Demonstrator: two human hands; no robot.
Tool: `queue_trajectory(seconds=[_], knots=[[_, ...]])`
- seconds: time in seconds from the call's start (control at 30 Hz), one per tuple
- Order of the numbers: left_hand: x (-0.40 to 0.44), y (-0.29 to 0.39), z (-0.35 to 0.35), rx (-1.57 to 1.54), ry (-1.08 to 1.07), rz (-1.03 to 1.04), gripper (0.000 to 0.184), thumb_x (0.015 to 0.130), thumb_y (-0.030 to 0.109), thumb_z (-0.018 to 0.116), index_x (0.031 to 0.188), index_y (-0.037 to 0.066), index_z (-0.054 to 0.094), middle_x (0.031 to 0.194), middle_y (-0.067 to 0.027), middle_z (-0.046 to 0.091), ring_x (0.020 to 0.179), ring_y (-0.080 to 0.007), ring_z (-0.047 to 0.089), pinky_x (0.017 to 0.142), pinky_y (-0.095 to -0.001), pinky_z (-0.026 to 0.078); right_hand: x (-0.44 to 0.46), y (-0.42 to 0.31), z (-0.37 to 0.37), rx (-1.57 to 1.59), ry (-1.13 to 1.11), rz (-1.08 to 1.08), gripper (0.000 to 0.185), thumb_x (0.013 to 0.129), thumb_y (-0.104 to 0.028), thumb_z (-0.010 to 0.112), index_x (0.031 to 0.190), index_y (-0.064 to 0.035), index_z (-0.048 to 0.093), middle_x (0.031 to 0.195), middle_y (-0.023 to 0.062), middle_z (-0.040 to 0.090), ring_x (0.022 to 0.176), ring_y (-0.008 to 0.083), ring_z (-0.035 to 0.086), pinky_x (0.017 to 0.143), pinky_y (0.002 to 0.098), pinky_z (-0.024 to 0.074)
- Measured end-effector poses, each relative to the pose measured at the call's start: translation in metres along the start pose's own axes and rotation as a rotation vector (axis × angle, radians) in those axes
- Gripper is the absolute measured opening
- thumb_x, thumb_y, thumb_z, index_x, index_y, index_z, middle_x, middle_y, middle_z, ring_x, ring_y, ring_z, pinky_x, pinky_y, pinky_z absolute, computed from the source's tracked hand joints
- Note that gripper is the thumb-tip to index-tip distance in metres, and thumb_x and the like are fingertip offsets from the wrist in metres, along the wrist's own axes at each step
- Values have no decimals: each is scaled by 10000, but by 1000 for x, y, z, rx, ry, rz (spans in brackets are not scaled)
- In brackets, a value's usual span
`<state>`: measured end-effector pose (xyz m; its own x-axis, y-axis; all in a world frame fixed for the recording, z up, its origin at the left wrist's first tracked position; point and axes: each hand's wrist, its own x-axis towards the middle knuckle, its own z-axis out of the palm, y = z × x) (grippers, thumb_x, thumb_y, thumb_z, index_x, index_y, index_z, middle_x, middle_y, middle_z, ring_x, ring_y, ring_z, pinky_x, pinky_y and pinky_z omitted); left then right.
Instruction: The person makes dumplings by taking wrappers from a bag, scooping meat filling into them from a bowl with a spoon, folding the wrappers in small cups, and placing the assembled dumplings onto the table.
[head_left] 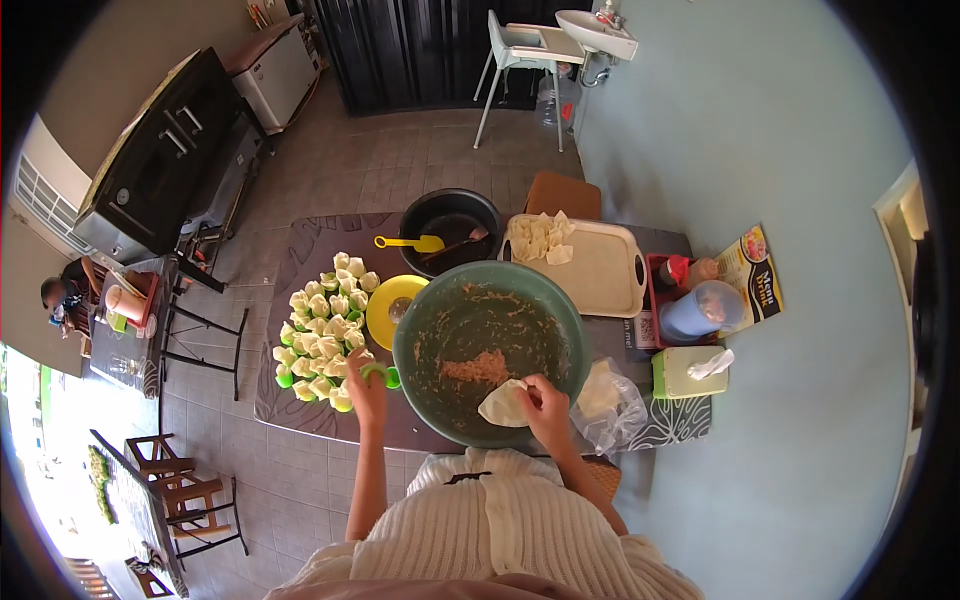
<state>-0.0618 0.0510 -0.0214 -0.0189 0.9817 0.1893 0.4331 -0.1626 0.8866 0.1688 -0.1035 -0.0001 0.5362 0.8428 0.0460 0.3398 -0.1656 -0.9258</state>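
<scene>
My left hand (367,392) is closed around a small green ring-shaped piece (374,370), at the near right corner of a group of folded dumplings (325,335). Those dumplings are pale, pointed at the top, and several show bright green at their bases. My right hand (546,408) pinches a thin pale dumpling wrapper (503,405) over the near rim of a large green basin (575,330). Inside the basin lies a lump of pinkish minced filling (476,368), with smears of it on the walls.
Behind the basin are a yellow plate (378,318), a black bowl (408,218) with a yellow spatula (425,243), and a tray (600,275) with wrappers (540,238). A plastic bag (622,415), tissue box (675,375) and blue container (690,315) stand right. Another person (75,285) sits far left.
</scene>
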Motion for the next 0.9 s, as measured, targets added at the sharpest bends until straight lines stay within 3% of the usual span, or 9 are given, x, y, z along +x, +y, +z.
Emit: queue_trajectory(seconds=[0.03,0.1,0.2,0.3,0.37,0.47,0.6,0.67,0.9], knots=[[-4,25,5,-170,-137,-125,413,742,-66,394,1133,39,476,916,-118,559,796,-206,580,668,-323,478,0,-8,-1,0,-3,-1,113,801,-108,607,851,-26,549,685,105,623,572,134,599,510,254,439],[-17,40,26,-644,-378,-282,427,788,-47,379,1194,59,460,1035,-103,530,898,-142,552,713,-264,482,6,-29,-1,698,-137,308,82,831,-88,583,833,-28,528,729,63,635,633,66,581,526,210,428],[-33,67,52,-639,-623,-136,339,885,80,362,1209,77,460,1124,-99,493,983,-158,518,786,-275,461,10,-58,1,746,-122,237,74,847,-66,561,809,-40,504,718,10,604,629,48,555,530,201,417],[-48,95,62,-613,-738,-166,352,942,232,321,1224,63,445,1167,-100,481,1059,-169,477,872,-299,412,13,-39,12,559,-17,106,116,831,-59,584,796,-45,475,676,11,576,600,46,525,519,192,396],[-55,97,66,-952,-869,-436,441,954,336,279,1244,35,419,1211,-98,461,1108,-178,450,940,-300,350,14,-47,8,344,54,-7,137,816,-46,589,763,-37,463,667,12,545,576,57,506,500,203,382],[-68,96,72,-1215,-860,-418,439,946,314,344,1254,5,395,1240,-89,449,1151,-179,421,969,-287,311,16,-57,8,78,187,-157,167,786,-22,596,715,-22,444,667,28,480,537,86,469,468,225,357],[-69,100,69,-766,-778,-221,362,919,195,423,1230,9,420,1199,-95,489,1126,-183,447,955,-277,326,13,-49,11,0,241,-212,168,746,7,601,716,-12,437,690,68,402,512,133,436,448,257,341],[-67,98,70,-492,-668,5,333,848,19,446,1181,11,461,1108,-119,557,1066,-206,519,908,-283,376,10,-46,11,-14,215,-195,167,740,5,605,720,-13,440,693,68,415,518,135,447,452,260,348],[-61,95,66,-254,-532,96,390,733,-70,443,1102,27,521,984,-166,614,951,-292,597,789,-312,461,0,-43,7,-202,-25,-133,186,704,-21,623,787,-41,457,739,84,483,562,225,528,491,329,407]])
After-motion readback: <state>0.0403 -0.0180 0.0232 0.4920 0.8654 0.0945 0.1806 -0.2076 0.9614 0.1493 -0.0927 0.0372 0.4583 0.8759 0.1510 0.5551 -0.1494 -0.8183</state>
